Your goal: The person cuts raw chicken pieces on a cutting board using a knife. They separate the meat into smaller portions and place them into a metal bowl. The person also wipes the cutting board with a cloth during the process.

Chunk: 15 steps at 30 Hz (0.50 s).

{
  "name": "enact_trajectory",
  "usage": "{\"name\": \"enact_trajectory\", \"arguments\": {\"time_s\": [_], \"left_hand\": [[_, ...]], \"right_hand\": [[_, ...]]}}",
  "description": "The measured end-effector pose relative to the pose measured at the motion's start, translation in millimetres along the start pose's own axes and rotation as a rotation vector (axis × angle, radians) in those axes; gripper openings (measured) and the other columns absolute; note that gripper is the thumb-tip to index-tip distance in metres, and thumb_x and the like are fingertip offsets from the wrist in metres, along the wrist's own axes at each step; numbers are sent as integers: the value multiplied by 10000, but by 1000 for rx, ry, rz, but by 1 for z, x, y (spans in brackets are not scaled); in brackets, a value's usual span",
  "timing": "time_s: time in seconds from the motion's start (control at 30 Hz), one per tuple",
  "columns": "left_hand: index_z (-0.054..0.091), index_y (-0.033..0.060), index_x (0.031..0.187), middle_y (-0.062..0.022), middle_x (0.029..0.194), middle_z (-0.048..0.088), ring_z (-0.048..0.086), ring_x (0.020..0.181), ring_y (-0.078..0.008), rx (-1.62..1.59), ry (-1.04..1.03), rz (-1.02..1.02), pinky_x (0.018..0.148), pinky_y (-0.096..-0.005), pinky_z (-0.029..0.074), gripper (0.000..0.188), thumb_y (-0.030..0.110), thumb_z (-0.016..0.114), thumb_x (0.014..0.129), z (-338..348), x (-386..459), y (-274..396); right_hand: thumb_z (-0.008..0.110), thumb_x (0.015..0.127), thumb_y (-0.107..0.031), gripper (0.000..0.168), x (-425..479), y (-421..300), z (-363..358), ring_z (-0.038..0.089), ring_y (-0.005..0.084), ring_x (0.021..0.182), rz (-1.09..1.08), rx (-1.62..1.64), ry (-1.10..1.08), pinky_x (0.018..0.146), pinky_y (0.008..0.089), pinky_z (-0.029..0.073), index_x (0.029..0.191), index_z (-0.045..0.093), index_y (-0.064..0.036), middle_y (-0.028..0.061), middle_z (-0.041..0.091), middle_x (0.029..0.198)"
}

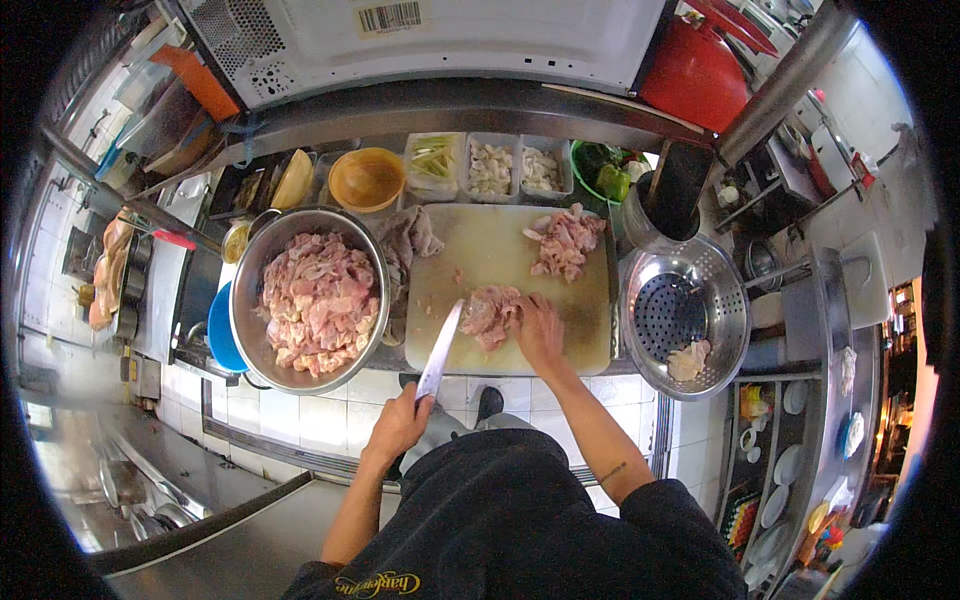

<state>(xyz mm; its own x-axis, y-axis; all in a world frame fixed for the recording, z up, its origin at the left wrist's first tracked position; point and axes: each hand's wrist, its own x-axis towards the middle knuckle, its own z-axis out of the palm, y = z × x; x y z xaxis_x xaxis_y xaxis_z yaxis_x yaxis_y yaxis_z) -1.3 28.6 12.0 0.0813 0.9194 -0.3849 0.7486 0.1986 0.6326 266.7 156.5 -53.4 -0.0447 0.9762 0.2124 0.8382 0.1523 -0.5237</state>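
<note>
My left hand [403, 420] grips the handle of a kitchen knife [439, 360], its blade pointing up and away over the near left part of a cutting board [442, 232]. The blade's tip is beside a piece of raw chicken [487, 319] on the board. On that piece's right edge are the fingers of my right hand [538, 330], slightly blurred, holding it. A heap of raw chicken pieces [568, 240] lies at the board's far right corner. Small scraps dot the board's left side.
Left of the board, a steel bowl [247, 352] holds many raw chicken pieces; a cloth [411, 236] lies between. To the right, a perforated steel colander [731, 330] contains a pale scrap. Plastic containers [491, 196] of cut vegetables line the back, beneath a metal shelf [450, 112].
</note>
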Motion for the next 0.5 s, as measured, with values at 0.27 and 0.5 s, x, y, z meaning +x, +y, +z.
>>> {"name": "enact_trajectory", "arguments": {"time_s": [0.27, 0.5], "left_hand": [[490, -22, 1026, -345, 754, 627, 620, 720, -538, 90, -44, 126, 658, -618, 488, 297, 270, 527, 988, 10, 21, 49], [483, -25, 1028, -342, 746, 626, 616, 720, -543, 120, -58, 151, 655, -624, 482, 296, 265, 527, 985, 21, 28, 39]], "right_hand": [[668, 777, -109, 293, -17, 35, -18, 584, 374, 1017, -29, 132, -57, 844, 475, 508, 1065, 636, -61, 165, 589, 1069], [674, 765, -84, 272, -19, -5, -13, 574, 382, 1031, -19, 17, 56, 859, 472, 508, 1034, 637, -65, 147, 599, 1065]]}}
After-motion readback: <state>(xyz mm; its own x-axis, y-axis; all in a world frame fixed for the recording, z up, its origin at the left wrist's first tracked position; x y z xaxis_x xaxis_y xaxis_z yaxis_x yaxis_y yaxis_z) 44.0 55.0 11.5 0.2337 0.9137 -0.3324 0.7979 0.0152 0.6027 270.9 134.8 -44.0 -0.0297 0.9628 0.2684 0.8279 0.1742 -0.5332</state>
